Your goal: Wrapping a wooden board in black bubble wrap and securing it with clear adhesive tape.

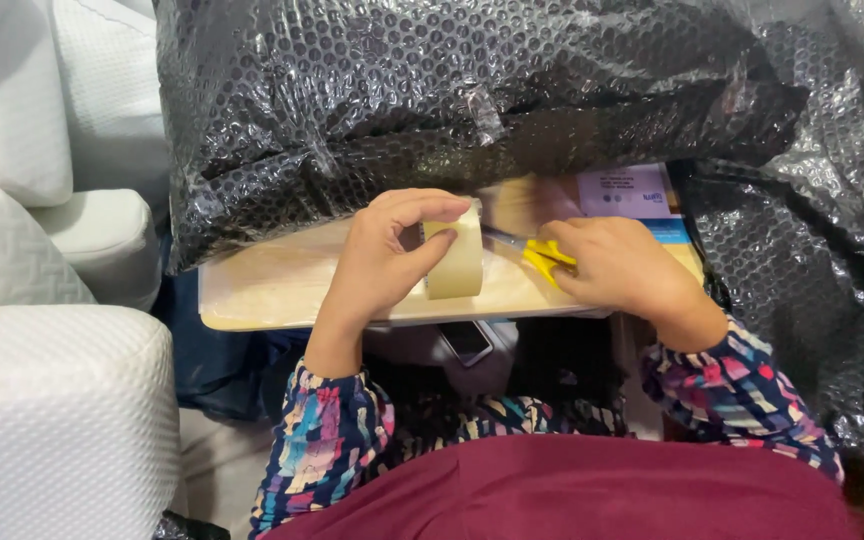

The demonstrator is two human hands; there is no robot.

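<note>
Head view looks down on a person's left hand (382,262), which pinches a pale beige roll of packing tape (457,262) upright on edge, fingers curled over its top. Just to the right of it, the right hand (620,268) is closed around yellow-handled scissors (544,258), blades pointing toward the roll. Both sit on a light wooden table (272,285), with a big bundle of black bubble wrap (472,90) just beyond the hands. My worry: the blades are close to the left fingers and could nick them, or the loose tape end could stick back down. The roll looks thick, smooth and nearly full.
</note>
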